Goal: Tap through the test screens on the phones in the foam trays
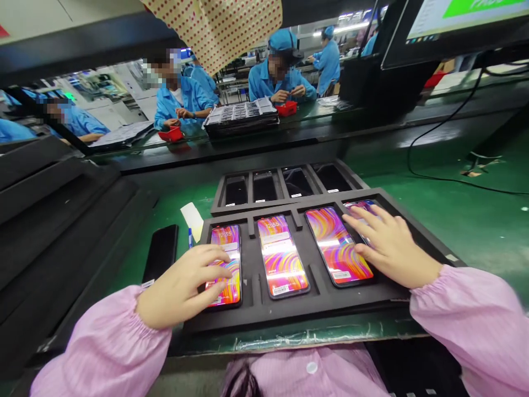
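Before me lies a black foam tray (264, 322) holding several smartphones with lit, colourful screens. My left hand (192, 284) rests over the leftmost phone (231, 264), fingers spread on or just above its screen. At the other end, my right hand (384, 242) lies with fingers apart across the rightmost phone (359, 205), covering most of it. Between my hands sit two more lit phones, the middle-left phone (282, 256) and the middle-right phone (339, 245), each in its own slot. The two left phones show 12:35. Neither hand grips anything.
Behind stands a second foam tray (279, 175) of dark-screened phones. Left lie a black phone (162, 252), a paper slip (192, 218) and a blue pen (190, 238), beside stacked black trays (53, 231). A monitor (463, 27) hangs upper right, its cable (413, 160) trailing. Co-workers sit across the bench.
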Demonstrator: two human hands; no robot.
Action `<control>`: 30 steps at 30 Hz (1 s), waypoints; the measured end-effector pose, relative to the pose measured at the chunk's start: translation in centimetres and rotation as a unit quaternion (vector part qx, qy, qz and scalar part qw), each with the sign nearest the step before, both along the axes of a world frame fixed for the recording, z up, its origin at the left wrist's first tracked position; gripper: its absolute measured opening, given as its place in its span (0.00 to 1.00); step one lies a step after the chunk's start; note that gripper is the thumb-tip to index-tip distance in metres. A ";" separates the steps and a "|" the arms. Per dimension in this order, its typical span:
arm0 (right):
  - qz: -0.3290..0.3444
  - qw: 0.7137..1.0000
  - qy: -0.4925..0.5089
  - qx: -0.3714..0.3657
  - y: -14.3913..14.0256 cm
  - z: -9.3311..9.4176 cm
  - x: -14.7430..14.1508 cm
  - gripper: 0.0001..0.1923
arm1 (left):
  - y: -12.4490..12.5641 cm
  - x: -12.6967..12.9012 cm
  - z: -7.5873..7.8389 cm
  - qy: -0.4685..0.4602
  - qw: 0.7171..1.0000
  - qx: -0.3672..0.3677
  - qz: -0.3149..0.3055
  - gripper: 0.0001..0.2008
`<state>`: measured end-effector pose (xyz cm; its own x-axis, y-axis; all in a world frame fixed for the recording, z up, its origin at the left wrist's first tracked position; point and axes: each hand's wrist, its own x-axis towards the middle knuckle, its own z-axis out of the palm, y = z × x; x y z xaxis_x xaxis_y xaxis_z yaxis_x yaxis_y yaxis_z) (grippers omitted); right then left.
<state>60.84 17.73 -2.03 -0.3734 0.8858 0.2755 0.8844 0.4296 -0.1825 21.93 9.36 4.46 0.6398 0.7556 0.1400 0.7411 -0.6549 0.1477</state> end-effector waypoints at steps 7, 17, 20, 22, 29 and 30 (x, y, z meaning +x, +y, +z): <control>0.060 0.988 0.131 -0.059 -2.7 0.5 7.7 0.33 | 1.2 -4.6 -3.9 0.100 0.984 0.016 0.144 0.17; -0.020 0.998 0.041 -0.051 -0.7 -0.9 6.4 0.40 | 3.6 4.2 -1.2 0.110 0.992 -0.042 -0.037 0.20; -0.024 0.997 0.064 -0.032 -1.5 -0.5 6.6 0.41 | 3.7 6.9 -2.0 0.116 0.984 -0.077 -0.114 0.19; -0.025 0.997 0.076 -0.019 -2.6 -0.3 7.1 0.41 | 5.0 7.4 -2.6 0.128 0.985 -0.061 -0.103 0.18; 0.024 0.997 0.074 -0.003 -5.1 -0.6 8.5 0.39 | 11.4 5.1 -2.6 0.172 0.979 0.027 0.108 0.19; 0.027 0.997 0.072 -0.007 -5.2 -0.8 8.5 0.39 | 11.5 4.6 -2.3 0.165 0.980 0.025 0.112 0.20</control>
<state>69.36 12.57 -2.82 -0.3777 0.8699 0.3173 0.8240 0.4720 -0.3133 26.57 20.91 2.15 0.4752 0.8799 -0.0052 0.8693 -0.4704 -0.1517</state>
